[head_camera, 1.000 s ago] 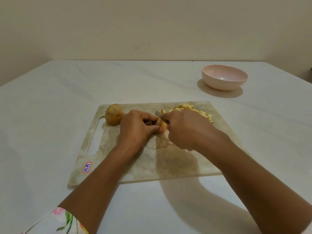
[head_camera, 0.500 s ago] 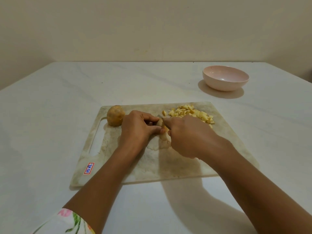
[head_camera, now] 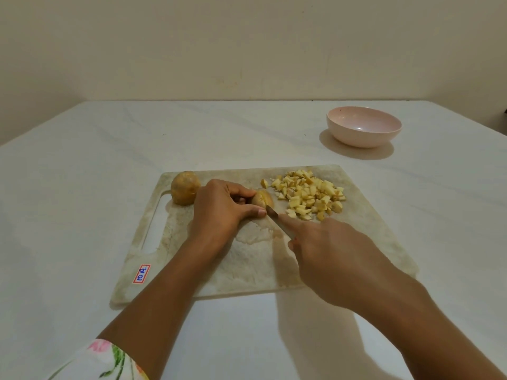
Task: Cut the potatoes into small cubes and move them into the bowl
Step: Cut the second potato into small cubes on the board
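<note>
Whole potato (head_camera: pixel 185 192): tan-skinned and uncut, sitting just beyond the knuckles of the left hand (head_camera: pixel 222 212), on its outer side.
Potato piece (head_camera: pixel 262 198): a rounded, skin-on chunk showing a cut line across it, lying pinched between the left hand's thumb and fingers.
Knife (head_camera: pixel 274 215): its thin blade is slanting from the right hand (head_camera: pixel 329 253) under the outstretched forefinger, the tip meeting the potato piece beside the left thumb.
Potato cubes (head_camera: pixel 310 197): a pale yellow heap lying just beyond the right hand's forefinger, one stray cube sitting nearer the left fingertips.
Bowl (head_camera: pixel 363 127): pale pink, standing upright well beyond the right hand.
</note>
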